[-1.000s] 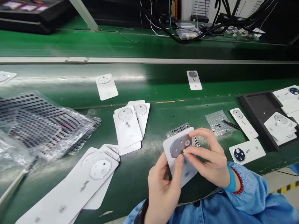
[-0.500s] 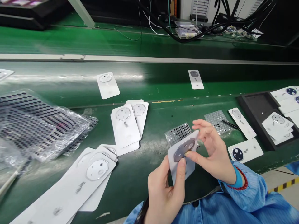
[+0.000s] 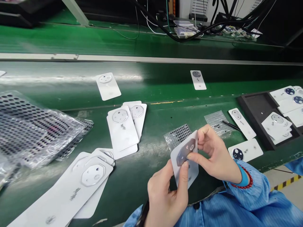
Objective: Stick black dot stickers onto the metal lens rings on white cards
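Observation:
My left hand [image 3: 165, 195] grips the lower end of a white card [image 3: 192, 171] that carries a grey octagonal lens piece [image 3: 186, 152], held tilted above the green belt. My right hand [image 3: 216, 157] pinches the card's upper edge, its thumb pressing on the lens piece. Just behind the card lies a clear sheet of small black dots [image 3: 178, 134]. Both sleeves are blue, and a red bead bracelet [image 3: 248, 176] circles my right wrist.
White cards lie stacked at centre [image 3: 121, 129] and near left [image 3: 78, 186], with single cards on the belt [image 3: 107, 85] [image 3: 197, 79]. Bags of dotted sheets [image 3: 35, 129] sit left. A black tray [image 3: 258, 110] with cards is right, beside tweezers [image 3: 230, 125] and finished cards [image 3: 245, 150].
The card has tilted more upright in my hands and my right fingers shifted along its top edge. The view drifted slightly, so the belt items appear further left.

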`<action>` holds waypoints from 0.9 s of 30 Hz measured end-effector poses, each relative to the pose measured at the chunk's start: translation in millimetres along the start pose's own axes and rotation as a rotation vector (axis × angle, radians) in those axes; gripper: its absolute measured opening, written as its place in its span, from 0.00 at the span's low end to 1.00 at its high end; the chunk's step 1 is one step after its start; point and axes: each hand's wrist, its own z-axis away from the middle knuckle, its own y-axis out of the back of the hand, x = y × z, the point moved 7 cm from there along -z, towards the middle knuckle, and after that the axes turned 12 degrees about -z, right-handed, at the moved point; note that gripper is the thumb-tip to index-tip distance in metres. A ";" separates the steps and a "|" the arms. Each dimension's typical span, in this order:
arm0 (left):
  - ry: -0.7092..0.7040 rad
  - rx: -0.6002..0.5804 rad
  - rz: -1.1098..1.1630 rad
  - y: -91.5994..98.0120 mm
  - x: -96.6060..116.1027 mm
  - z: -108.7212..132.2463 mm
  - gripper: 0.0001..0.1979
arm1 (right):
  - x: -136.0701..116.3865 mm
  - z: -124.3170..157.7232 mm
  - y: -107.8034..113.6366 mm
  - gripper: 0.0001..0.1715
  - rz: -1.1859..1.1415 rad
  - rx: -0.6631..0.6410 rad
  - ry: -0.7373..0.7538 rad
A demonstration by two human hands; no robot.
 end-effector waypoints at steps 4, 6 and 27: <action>0.005 0.012 0.011 0.7 -1.0 -2.7 0.04 | -0.1 -3.0 -2.8 0.22 -0.050 -0.019 -0.035; 0.027 0.027 0.016 2.6 -4.3 -4.2 0.04 | -1.3 -3.3 -3.2 0.22 -0.060 -0.006 -0.025; 0.210 0.084 0.106 8.8 -19.8 -1.3 0.04 | -2.8 9.3 -2.0 0.16 0.057 0.118 0.046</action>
